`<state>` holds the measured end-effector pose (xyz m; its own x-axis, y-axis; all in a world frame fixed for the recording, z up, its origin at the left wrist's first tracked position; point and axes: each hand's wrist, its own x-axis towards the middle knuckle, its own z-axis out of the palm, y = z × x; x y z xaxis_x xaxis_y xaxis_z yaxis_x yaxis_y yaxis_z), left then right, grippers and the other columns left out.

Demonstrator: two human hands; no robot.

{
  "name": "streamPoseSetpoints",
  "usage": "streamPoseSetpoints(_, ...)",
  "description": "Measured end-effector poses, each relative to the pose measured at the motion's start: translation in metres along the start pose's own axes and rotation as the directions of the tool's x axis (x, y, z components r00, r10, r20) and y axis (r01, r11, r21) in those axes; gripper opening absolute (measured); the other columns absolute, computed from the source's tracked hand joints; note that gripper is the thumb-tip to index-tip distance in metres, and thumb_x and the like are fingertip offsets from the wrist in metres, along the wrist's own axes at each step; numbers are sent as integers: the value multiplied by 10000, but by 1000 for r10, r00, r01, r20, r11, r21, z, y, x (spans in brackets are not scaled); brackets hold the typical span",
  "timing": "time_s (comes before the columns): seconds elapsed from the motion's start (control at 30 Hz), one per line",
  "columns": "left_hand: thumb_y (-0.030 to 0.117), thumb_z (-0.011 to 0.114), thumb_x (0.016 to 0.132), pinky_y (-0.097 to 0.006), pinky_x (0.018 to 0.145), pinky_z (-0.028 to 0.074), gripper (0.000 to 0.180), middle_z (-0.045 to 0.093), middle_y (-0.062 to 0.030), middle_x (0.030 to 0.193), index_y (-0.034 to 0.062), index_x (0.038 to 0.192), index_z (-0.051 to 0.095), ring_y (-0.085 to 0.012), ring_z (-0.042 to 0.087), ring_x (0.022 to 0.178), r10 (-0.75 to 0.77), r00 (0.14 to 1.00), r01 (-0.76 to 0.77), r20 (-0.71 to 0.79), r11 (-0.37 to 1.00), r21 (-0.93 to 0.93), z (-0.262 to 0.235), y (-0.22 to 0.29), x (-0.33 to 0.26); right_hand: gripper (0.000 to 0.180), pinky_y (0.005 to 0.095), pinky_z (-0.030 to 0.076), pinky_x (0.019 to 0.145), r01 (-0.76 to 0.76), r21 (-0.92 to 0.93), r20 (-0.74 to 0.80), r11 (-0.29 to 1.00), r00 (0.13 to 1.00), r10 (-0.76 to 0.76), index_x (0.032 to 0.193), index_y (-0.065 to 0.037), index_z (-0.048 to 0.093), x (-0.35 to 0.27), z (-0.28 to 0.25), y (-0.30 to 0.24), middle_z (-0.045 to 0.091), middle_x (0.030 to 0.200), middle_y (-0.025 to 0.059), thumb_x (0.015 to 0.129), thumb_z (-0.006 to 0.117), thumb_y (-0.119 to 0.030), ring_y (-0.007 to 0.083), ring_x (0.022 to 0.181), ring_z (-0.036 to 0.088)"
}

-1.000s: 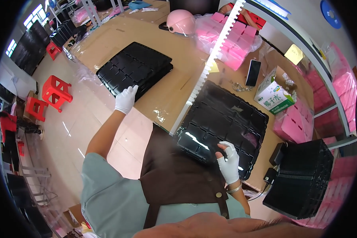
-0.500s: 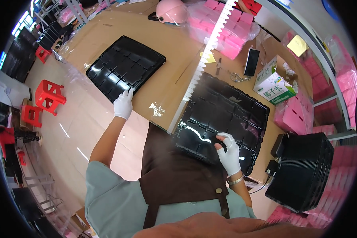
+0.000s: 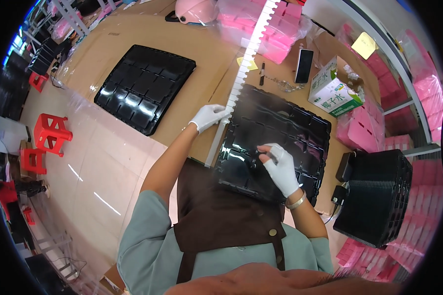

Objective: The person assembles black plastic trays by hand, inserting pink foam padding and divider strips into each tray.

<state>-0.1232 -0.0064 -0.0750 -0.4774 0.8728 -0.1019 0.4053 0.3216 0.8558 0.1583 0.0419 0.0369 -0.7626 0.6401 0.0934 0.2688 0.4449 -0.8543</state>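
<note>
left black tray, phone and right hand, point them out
Left black tray [image 3: 145, 87], head view, middle of its top
Phone [image 3: 304, 66], head view, middle of its screen
Right hand [image 3: 282, 170], head view, back of the glove

Black trays [image 3: 275, 118], bagged pink packs [image 3: 362, 129] and a cardboard-covered worktable [image 3: 209, 86] mark a workshop.

Left tray [image 3: 145, 88]: on the desk [image 3: 93, 49], well left of the strip.
Strip [image 3: 240, 78]: between the two trays, just beside the right one.
Right tray [image 3: 285, 120]: on the desk, before the phone [image 3: 304, 66] and carton [image 3: 332, 91].
Left hand [image 3: 210, 118]: at the strip's left side.
Right hand [image 3: 282, 172]: over the right tray's near part.
Pen [image 3: 262, 73]: left of the phone, behind the right tray.
Helmet [image 3: 197, 11]: toward the back, left of the wrapped bundle [image 3: 280, 37].
Tray stack [image 3: 374, 196]: right of the right tray.
Stools [image 3: 51, 133]: on the floor [image 3: 91, 172], left of the desk.
</note>
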Motion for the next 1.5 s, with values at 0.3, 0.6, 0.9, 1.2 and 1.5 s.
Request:
streamPoseSetpoints(0.3,171,659,887,-166,476,372,150,621,5,698,24,900,684,-20,508,543,-151,977,28,-152,793,-609,-22,95,-68,163,205,410,611,-276,566,81,777,956,280,979,-26,669,79,60,-7,597,763,-27,855,676,-131,48,680,504)
streamPoseSetpoints(0.6,219,654,897,-159,420,305,211,561,16,660,20,963,640,-30,458,505,-185,983,108,14,507,-855,-23,81,-58,64,239,423,590,-305,602,72,738,941,330,828,-22,649,74,71,-16,602,744,7,816,685,-73,88,654,531)
streamPoseSetpoints(0.9,198,616,926,-143,449,318,208,614,-39,766,3,993,634,-28,501,567,-293,931,-45,-216,495,-868,-11,63,-51,59,391,502,712,144,-336,-268,931,933,-241,700,-56,654,138,22,30,625,891,119,667,662,-7,306,810,607)
streamPoseSetpoints(1.2,204,622,919,-156,470,345,209,638,-34,753,9,984,657,-22,489,555,-302,923,-6,-238,608,-794,-12,66,-75,269,405,530,764,-15,-703,-26,711,1000,-5,858,-47,641,194,25,68,603,977,164,648,778,-145,338,905,628)
streamPoseSetpoints(1.5,198,610,925,-153,496,346,217,609,-18,721,0,1004,652,-17,478,562,-256,925,-36,-280,676,-736,-3,85,-78,291,316,516,740,5,61,32,998,999,-7,932,10,626,139,44,41,648,875,139,765,751,-192,225,806,656)
